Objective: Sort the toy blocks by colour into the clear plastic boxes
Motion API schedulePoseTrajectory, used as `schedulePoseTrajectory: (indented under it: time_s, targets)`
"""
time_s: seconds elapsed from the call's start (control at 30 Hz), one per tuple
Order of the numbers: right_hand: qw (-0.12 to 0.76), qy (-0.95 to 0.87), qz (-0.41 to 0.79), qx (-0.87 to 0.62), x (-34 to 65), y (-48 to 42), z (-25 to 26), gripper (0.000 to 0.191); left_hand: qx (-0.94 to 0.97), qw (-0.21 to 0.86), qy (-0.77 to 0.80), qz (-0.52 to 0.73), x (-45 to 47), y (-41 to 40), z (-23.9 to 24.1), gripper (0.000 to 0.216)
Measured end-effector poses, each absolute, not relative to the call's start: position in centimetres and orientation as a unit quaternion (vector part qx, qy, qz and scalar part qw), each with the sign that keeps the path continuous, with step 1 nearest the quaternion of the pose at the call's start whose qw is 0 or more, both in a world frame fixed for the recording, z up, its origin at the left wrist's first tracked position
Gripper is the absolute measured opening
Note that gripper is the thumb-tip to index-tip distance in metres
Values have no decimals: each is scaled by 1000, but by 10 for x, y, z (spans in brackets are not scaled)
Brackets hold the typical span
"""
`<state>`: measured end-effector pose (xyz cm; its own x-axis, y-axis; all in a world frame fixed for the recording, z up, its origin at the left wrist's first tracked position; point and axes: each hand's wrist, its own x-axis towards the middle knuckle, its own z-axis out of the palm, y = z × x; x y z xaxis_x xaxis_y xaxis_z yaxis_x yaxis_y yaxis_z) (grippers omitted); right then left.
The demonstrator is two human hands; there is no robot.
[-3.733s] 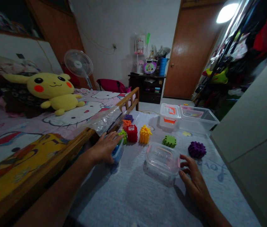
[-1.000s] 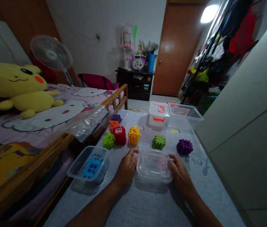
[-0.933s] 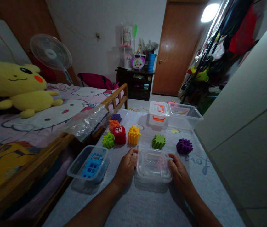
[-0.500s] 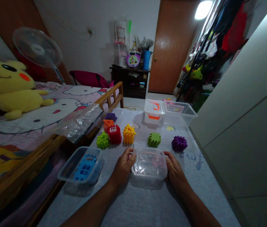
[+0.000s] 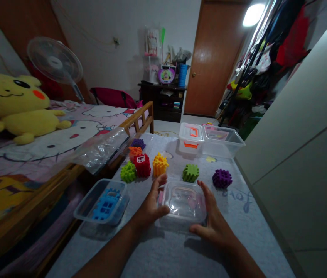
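Observation:
A clear lidded container [image 5: 184, 200] with a pink handle on its lid sits on the grey cloth [image 5: 169, 255] in front of me. My left hand [image 5: 151, 202] presses its left side, fingers reaching up toward a yellow block [image 5: 160, 164], thumb on the near left corner. On the other side my right hand [image 5: 214, 226] lies along the container, thumb hooked at the near edge. Both hands clasp it between them. To the left stands an open clear box [image 5: 103, 199] with a blue block inside.
Beyond the container stand lime [image 5: 128, 172], red [image 5: 142, 165], orange [image 5: 135, 151], green [image 5: 190, 173] and purple [image 5: 221, 178] blocks. A white box with an orange handle [image 5: 191, 138] and a clear tub [image 5: 224, 137] sit further back. The bed rail [image 5: 140, 117] and a plastic bag [image 5: 102, 146] are on the left; a pale cabinet [image 5: 296, 154] stands close on the right.
My left hand left the blue-block box and came to the lidded container. In the last half second both hands slid nearer along its sides and their fingers stretched out.

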<state>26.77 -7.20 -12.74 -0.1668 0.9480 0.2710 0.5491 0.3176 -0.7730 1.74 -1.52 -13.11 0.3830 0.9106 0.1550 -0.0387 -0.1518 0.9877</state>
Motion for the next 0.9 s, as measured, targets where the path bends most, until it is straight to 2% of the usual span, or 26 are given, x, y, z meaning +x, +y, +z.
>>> schedulePoseTrajectory:
  time_s: [0.1,0.17,0.53,0.7,0.9]
  targets:
    - [373,-724,254,-522,264,-72,-130,112,646,573,327,383,14,-15,-131,139]
    - [380,-721,249,-524,264,-71,-131,110,658,573,333,358,14,-16,-127,146]
    - [420,-653,295,-557,266,-67,-124,85,689,518,375,342,17,-20,-120,128]
    - [445,-609,340,-561,266,-67,-121,85,704,510,369,330,18,-20,-121,131]
    - [488,-542,371,-575,301,-67,-115,88,726,478,383,312,9,-17,-116,123]
